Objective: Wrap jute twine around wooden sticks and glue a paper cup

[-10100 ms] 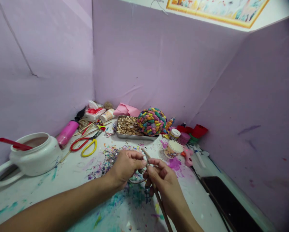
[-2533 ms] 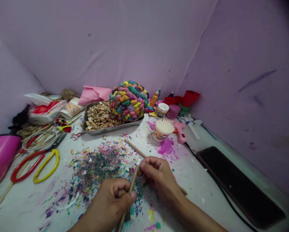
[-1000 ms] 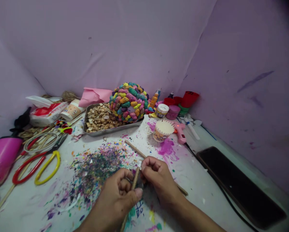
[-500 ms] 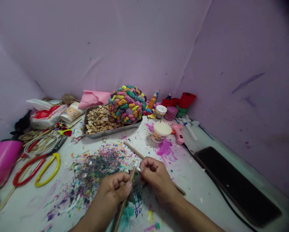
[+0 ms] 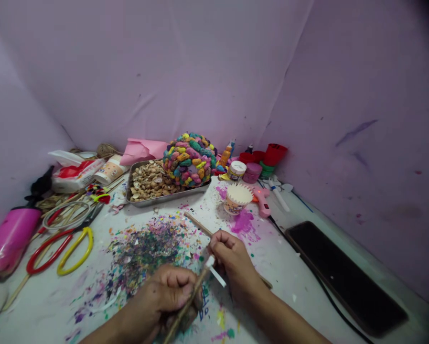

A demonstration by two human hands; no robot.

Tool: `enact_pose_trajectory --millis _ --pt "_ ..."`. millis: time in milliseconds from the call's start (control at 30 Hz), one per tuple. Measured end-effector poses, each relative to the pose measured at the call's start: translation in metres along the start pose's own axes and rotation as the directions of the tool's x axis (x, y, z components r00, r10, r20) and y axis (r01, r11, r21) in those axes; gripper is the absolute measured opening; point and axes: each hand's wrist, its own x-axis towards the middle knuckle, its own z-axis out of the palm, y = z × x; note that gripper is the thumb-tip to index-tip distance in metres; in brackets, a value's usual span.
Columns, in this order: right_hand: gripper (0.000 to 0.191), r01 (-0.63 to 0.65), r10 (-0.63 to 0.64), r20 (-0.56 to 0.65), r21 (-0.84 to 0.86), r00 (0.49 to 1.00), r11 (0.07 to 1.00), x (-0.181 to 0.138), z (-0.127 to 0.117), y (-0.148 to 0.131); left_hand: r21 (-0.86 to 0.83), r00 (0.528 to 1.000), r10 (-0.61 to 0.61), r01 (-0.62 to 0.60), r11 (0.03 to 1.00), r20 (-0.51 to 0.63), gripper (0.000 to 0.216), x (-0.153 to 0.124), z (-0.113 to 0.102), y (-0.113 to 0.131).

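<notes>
My left hand [image 5: 175, 296] grips a thin brown stick [image 5: 189, 308] between thumb and fingers, its upper end slanting up to the right. A narrow white strip [image 5: 218, 276] sits around that tip, and its loose tail hangs down to the right. Close beside the tip is my right hand [image 5: 234, 260], fingers curled in and pressed together; what they hold, if anything, is hidden. Behind my right hand a second brown stick [image 5: 197, 222] lies on the table, partly covered by the hand.
Colourful flakes [image 5: 146, 253] cover the table left of centre. Red-and-yellow-handled scissors [image 5: 74, 251] lie left. A tray [image 5: 171, 195] of shells bears a multicoloured ball [image 5: 190, 160]. A paper cup [image 5: 237, 198], pink glue gun [image 5: 262, 201] and black phone [image 5: 343, 277] are to the right.
The stick's tip has moved slightly down and to the right. The white strip's tail now hangs free below the right fingers, which earlier pinched near its end. The camera view has shifted slightly.
</notes>
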Motion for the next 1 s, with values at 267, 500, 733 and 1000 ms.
enact_pose_trajectory --millis 267,500,733,1000 --pt "0.038 -0.124 0.133 0.234 -0.056 0.963 0.991 -0.004 -0.01 -0.015 0.112 0.987 0.07 -0.054 0.992 -0.142 0.028 0.004 -0.011 0.002" --pt "0.029 -0.039 0.073 0.208 -0.164 0.976 0.986 -0.001 -0.011 -0.013 0.138 0.995 0.069 -0.058 0.989 -0.078 0.029 0.004 -0.012 0.001" --pt "0.025 0.1 -0.056 0.3 -0.136 0.952 0.986 0.0 -0.014 -0.016 0.244 0.999 -0.041 0.036 0.969 0.014 0.03 0.002 -0.014 0.002" --pt "0.015 0.371 -0.285 0.366 -0.191 0.886 0.909 0.001 -0.02 -0.022 0.107 0.986 0.06 -0.044 0.993 -0.157 0.028 0.002 -0.014 0.011"
